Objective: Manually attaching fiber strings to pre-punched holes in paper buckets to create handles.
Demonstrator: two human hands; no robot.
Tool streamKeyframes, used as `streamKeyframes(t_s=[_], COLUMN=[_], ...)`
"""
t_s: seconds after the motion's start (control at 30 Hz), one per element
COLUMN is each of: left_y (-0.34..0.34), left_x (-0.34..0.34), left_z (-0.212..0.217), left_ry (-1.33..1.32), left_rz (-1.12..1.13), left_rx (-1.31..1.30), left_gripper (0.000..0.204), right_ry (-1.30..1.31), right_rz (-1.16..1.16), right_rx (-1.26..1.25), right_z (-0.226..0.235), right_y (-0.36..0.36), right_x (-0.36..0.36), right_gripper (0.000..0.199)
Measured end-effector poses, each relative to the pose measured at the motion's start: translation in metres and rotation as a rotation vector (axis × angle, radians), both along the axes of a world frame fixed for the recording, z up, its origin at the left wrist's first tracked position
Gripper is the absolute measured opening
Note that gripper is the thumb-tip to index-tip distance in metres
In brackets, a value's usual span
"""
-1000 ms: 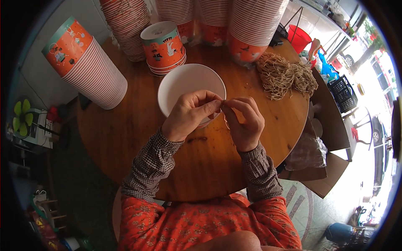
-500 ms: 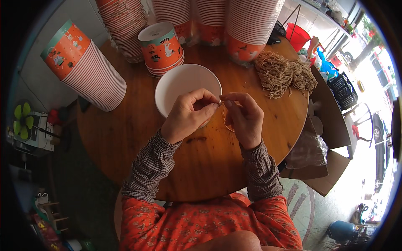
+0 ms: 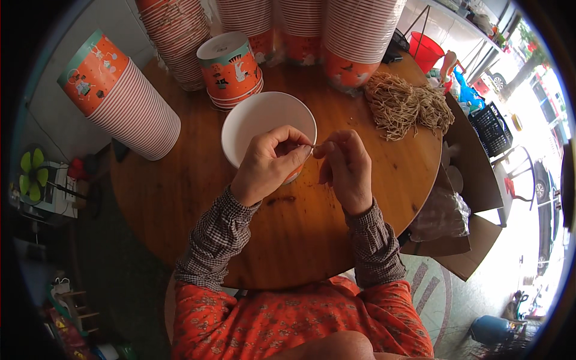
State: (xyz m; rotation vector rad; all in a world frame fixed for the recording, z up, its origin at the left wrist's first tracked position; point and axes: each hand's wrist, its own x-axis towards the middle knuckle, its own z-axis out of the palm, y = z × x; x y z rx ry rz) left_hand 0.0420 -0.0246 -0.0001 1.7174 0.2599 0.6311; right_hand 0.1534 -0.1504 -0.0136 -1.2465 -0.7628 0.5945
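Observation:
A white-lined paper bucket (image 3: pixel 255 123) stands in front of me with its mouth tipped up toward me. Just over its near right rim, my left hand (image 3: pixel 269 163) pinches thumb and forefinger together on a thin tan cord end (image 3: pixel 314 148). My right hand (image 3: pixel 349 173) is closed on the same cord from the other side, its fingers curled. Only a short bit of cord shows between the fingertips. Whether it passes through the bucket's wall is hidden by my left hand. A tangled bundle of tan cords (image 3: pixel 408 108) lies at the far right of the table.
Nested paper buckets lie stacked at the left (image 3: pixel 129 102). A short orange stack (image 3: pixel 233 72) stands behind my bucket, with tall stacks (image 3: pixel 363 36) along the back. Beyond the round wooden table's (image 3: pixel 300 240) right edge are open cardboard boxes (image 3: pixel 471 246).
My right hand has shifted slightly left and turned, its fingers curling in. The orange-looking cord loop that hung beneath it is out of sight now. My left hand has barely moved.

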Motion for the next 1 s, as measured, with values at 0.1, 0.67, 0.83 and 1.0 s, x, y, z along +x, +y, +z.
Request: streamKeyframes(t_s=[0.1, 0.67, 0.83, 1.0], left_y=[-0.001, -0.006, -0.013, -0.016], left_x=[0.000, -0.001, -0.002, 0.000], left_z=[0.002, 0.004, 0.011, 0.011], left_ry=[0.015, 0.029, 0.110, 0.048], left_rz=[0.005, 0.096, 0.005, 0.068], left_rx=[0.005, 0.256, 0.174, 0.260], left_gripper=[0.006, 0.007, 0.017, 0.010], right_ry=[-0.044, -0.193, -0.279, -0.212], right_rz=[-0.030, -0.170, -0.160, -0.034], right_rx=[0.009, 0.082, 0.106, 0.133], right_z=[-0.003, -0.008, -0.011, -0.002], right_y=[0.000, 0.001, 0.000, -0.007], right_x=[0.003, -0.001, -0.003, -0.003], right_gripper=[0.005, 0.002, 0.005, 0.013])
